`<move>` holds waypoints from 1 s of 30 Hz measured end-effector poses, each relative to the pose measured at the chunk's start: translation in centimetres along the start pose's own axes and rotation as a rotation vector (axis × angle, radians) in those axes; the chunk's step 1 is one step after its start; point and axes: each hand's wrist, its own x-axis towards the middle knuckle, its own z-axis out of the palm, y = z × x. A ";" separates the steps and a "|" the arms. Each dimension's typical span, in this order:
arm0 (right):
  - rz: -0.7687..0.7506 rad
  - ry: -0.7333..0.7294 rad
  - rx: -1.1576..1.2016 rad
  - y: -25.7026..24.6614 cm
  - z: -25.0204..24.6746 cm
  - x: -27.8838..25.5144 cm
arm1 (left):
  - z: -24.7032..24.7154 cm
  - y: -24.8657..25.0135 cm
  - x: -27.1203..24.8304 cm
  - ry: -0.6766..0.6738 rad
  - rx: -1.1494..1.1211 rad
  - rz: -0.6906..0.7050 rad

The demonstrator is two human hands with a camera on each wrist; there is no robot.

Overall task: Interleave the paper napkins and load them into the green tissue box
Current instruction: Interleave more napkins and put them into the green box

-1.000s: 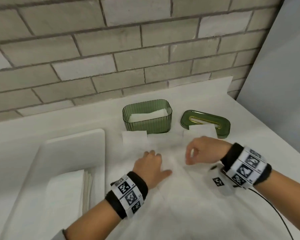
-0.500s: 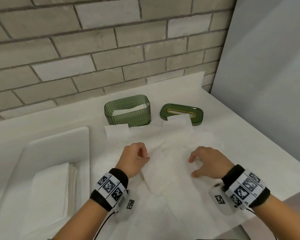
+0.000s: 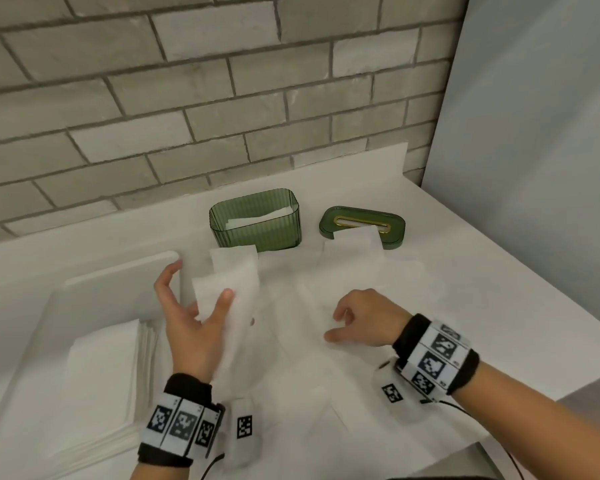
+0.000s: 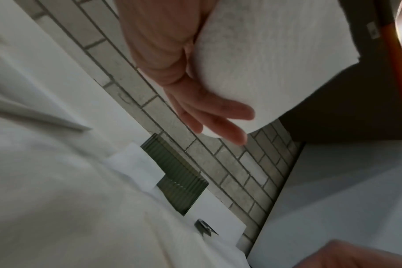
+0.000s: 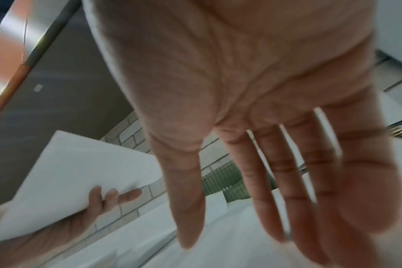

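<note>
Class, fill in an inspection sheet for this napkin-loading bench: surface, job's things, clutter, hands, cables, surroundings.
Surface: white counter, napkins spread across it.
Job's things: green tissue box open, napkins inside; green lid beside it; napkin stack in white tray.
Clutter: nothing seen.
Hands: left hand holds a folded napkin up; right hand rests on the spread napkins.
Cables: black wrist cables.
Surroundings: brick wall, grey panel.

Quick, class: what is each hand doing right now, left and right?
Left hand: holds a lifted white napkin, thumb pinching it against the fingers.
Right hand: open and holding nothing, fingers relaxed over the napkins spread on the counter.
</note>
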 end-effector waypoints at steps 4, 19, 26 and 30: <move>0.090 -0.009 -0.219 -1.5 1.7 0.7 | -0.1 -0.7 -2.2 0.019 0.147 0.019; -0.318 0.153 0.766 -3.1 -3.9 -0.3 | -0.9 -2.1 -4.5 0.033 0.068 -0.235; -0.341 -0.019 1.115 -3.4 -1.2 0.5 | 1.6 0.5 -3.3 0.040 -0.232 -0.330; -0.321 -0.103 1.043 -3.2 0.8 0.8 | 2.3 1.6 -3.5 0.053 -0.253 -0.239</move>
